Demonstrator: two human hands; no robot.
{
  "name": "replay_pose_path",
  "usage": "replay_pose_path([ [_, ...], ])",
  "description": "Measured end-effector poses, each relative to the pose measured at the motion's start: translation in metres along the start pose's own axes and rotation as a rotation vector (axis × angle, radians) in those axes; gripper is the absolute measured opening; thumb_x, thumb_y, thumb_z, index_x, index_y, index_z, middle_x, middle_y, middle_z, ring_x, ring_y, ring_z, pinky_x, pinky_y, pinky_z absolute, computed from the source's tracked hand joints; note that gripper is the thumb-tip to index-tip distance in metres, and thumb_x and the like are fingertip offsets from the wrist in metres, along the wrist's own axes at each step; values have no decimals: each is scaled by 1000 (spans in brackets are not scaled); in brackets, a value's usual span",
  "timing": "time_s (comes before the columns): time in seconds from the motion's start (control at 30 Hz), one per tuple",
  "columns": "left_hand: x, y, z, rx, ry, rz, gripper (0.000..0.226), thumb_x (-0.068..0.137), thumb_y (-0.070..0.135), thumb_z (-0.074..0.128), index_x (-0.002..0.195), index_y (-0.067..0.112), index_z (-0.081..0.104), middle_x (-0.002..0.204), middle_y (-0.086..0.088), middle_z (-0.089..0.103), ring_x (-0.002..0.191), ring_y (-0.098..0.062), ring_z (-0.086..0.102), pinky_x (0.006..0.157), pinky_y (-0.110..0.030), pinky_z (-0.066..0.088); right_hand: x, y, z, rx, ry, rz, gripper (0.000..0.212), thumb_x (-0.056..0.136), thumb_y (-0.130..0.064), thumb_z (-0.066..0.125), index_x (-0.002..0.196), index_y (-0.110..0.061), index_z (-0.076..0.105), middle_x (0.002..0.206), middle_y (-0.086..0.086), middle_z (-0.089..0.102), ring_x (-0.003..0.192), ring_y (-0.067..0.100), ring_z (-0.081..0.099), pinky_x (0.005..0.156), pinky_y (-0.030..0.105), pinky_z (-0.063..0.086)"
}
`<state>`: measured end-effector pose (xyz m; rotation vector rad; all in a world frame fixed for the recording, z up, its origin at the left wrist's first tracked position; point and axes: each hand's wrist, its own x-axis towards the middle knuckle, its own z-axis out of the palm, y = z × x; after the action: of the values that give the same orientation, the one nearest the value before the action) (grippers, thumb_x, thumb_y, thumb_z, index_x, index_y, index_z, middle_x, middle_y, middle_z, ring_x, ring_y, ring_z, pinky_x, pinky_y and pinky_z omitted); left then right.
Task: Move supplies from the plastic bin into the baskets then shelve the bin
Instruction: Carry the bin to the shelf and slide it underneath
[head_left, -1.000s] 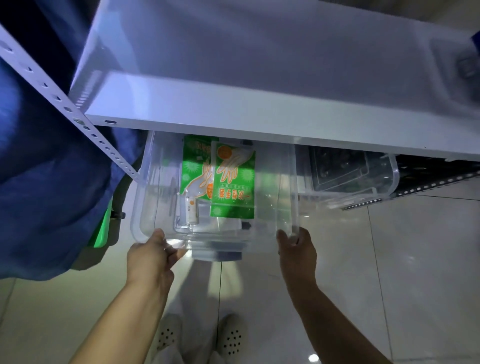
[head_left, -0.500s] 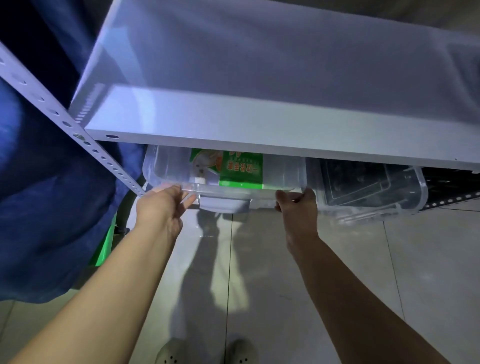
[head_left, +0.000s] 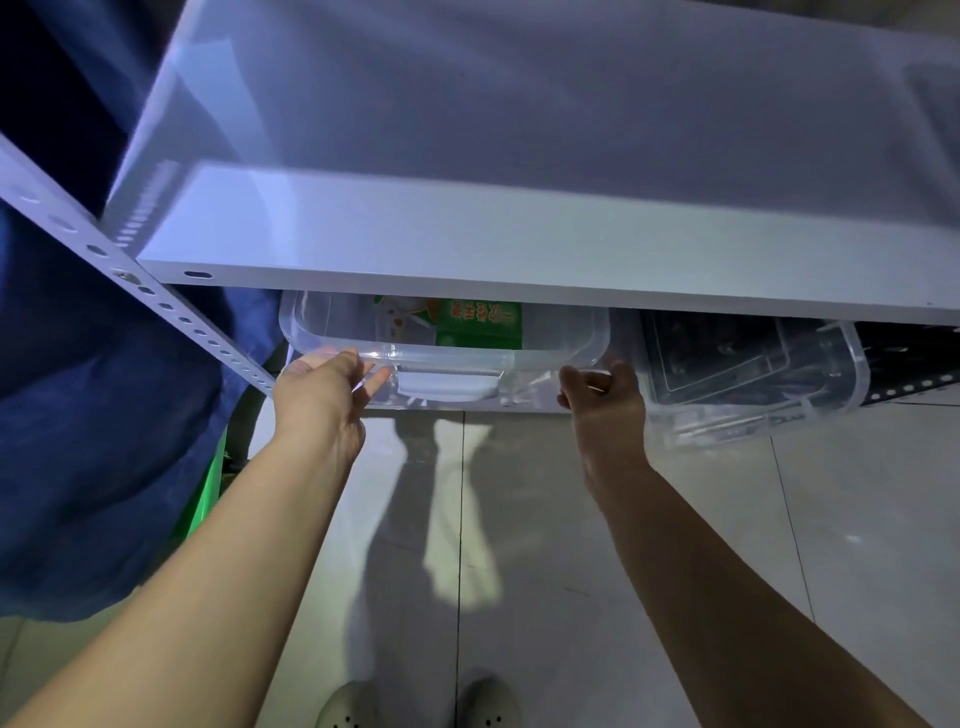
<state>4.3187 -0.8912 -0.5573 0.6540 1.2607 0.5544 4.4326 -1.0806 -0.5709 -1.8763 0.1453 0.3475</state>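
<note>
Holding the bin (head_left: 441, 343) by its near rim, one hand at each front corner, keeps the load level and lets it travel straight under the upper shelf (head_left: 519, 260). The left hand (head_left: 322, 389) sits at the near left corner with its fingers (head_left: 363, 371) curled up under the rim lip, clamped on the bin beside the grey latch (head_left: 447, 384). The right hand (head_left: 602, 400) is at the near right corner, its fingers bent around the rim there; how firmly they press is hard to judge, but they are in contact with the bin.

The bin lies on a lower shelf level, most of its body hidden beneath the upper shelf's front edge, only its near end showing. Green packets (head_left: 478, 325) remain inside, visible through the clear wall, so the bin is not empty. A second bin (head_left: 753, 374) stands just beside it on the right, which explains the narrow, square approach: the gap between that bin and the perforated upright (head_left: 156, 301) on the left leaves little room to skew.

No baskets are in view. Judged from the posture, the step in hand is seating the bin on the shelf, the arms being stretched forward.
</note>
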Motion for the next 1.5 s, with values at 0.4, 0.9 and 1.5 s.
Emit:
replay_pose_path([
  [0.4, -94, -46, 37, 190, -86, -50, 19, 88, -5, 41, 77, 8, 49, 76, -11, 51, 60, -17, 51, 47, -25, 55, -1, -3, -152, -62, 658, 52, 59, 79, -11, 72, 130, -11, 42, 128, 4, 46, 99, 15, 54, 90, 27, 44],
  [0.9, -171, -121, 118, 586, -657, 115, 24, 86, 7, 55, 108, 11, 64, 97, -8, 66, 90, -21, 62, 85, -36, 51, 12, 14, -142, -474, 510, -214, 21, 74, -15, 59, 92, -25, 55, 78, -1, 64, 67, 24, 59, 59, 25, 35],
  [1.5, -104, -58, 64, 435, -593, 119, 19, 84, -4, 47, 96, 6, 58, 84, -8, 73, 74, -20, 71, 70, -38, 59, -49, 68, -99, 236, 322, 468, 43, 96, -32, 45, 127, -2, 41, 88, 6, 51, 80, 20, 54, 87, 44, 50],
])
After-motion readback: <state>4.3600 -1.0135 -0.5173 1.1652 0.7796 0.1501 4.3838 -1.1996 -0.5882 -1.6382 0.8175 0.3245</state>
